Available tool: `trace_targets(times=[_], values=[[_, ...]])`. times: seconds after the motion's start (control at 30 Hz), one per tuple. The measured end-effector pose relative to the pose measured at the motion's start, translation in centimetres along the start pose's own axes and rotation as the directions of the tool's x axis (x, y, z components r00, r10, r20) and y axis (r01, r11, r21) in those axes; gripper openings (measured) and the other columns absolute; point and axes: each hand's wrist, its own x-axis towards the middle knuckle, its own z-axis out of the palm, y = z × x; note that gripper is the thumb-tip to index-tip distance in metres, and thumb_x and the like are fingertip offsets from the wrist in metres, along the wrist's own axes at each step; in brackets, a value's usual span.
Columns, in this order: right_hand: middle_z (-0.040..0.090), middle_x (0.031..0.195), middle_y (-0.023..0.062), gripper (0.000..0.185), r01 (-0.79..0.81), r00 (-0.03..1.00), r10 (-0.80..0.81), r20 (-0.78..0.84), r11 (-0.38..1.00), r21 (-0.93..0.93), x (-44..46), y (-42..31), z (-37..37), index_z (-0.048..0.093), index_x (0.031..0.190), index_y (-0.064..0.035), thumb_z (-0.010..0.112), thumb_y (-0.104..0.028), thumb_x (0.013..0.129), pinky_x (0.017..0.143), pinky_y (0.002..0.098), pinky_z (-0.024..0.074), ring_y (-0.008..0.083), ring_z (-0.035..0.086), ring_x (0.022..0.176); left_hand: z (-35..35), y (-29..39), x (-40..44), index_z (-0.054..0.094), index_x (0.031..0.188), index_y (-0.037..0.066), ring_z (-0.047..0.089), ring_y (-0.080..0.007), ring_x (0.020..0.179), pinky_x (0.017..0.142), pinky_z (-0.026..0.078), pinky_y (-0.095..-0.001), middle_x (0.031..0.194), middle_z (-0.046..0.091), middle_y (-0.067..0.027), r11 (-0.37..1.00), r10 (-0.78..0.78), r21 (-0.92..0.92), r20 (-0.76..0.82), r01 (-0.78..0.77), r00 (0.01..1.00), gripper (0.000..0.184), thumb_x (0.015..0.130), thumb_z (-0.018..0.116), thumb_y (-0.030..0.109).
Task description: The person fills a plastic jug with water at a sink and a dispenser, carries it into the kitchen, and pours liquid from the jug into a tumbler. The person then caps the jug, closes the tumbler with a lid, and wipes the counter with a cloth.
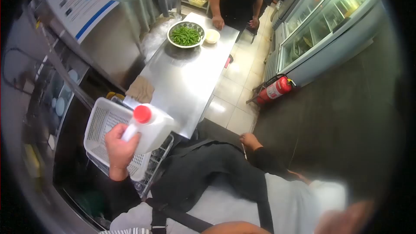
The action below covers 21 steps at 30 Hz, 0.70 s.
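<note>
My left hand (119, 146) is wrapped around the handle of a white plastic jug (157, 131) with a red cap (142, 114). It holds the jug tilted above a white perforated basket (103, 117). Low at my right side, near the dark apron (208, 160), is my right hand (250, 141). Its fingers are curled, and a thin pale edge shows beneath them; what they hold, if anything, I cannot make out. Just beyond the jug, a brown cloth (140, 89) lies at the near left corner of the steel table (190, 78).
On the table's far end stand a bowl of green beans (185, 36) and a small pale bowl (212, 36). Another person (238, 0) in an apron rests a hand there. A red fire extinguisher (275, 90) and glass-door fridges (320, 21) line the right. Tiled floor (236, 82) runs between.
</note>
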Motion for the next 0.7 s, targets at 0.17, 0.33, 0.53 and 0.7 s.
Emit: trace_targets(times=[0.17,0.33,0.53,0.7], values=[[0.077,0.111,0.0169,0.034,-0.175,0.984,0.176,0.035,0.984,-0.033,-1.7,7.1,-5.4,0.078,0.114,-0.0084,0.070,-0.031,0.089,0.092,0.0455,0.0571,0.0384,0.073,0.103,9.9,2.6,8.6,0.068,0.082,0.000,0.066,-0.0152,0.065,0.063,0.052,-0.0329,0.070,0.070,-0.0109,0.998,0.058,0.022,0.128,-0.061,0.990,0.019,0.080,0.080,0.014],[0.077,0.117,0.0156,0.037,-0.372,0.928,0.365,0.071,0.912,0.171,-0.3,12.8,-8.0,0.079,0.117,-0.0120,0.074,-0.032,0.087,0.096,0.0456,0.0559,0.0383,0.072,0.110,19.0,4.8,14.3,0.068,0.081,-0.002,0.067,-0.0197,0.063,0.063,0.053,-0.0361,0.070,0.070,-0.0132,0.994,0.073,0.074,0.154,-0.085,0.985,0.020,0.078,0.079,0.014],[0.076,0.120,0.0158,0.034,-0.262,0.897,0.276,0.346,0.961,-0.088,9.8,21.8,-12.8,0.080,0.117,-0.0126,0.072,-0.033,0.091,0.098,0.0444,0.0551,0.0339,0.072,0.113,29.6,8.5,19.6,0.068,0.080,-0.002,0.066,-0.0202,0.063,0.063,0.052,-0.0367,0.069,0.069,-0.0137,0.986,0.021,0.164,0.113,-0.040,0.993,0.020,0.076,0.079,0.014],[0.074,0.117,0.0235,0.036,-0.018,1.000,0.016,-0.021,0.996,-0.084,27.0,30.7,-23.7,0.078,0.109,-0.0069,0.069,-0.035,0.090,0.097,0.0505,0.0540,0.0429,0.068,0.113,39.2,12.8,24.8,0.066,0.078,-0.002,0.066,-0.0215,0.063,0.062,0.052,-0.0382,0.070,0.068,-0.0168,0.973,0.033,0.226,0.048,-0.043,0.998,0.022,0.077,0.078,0.016]])
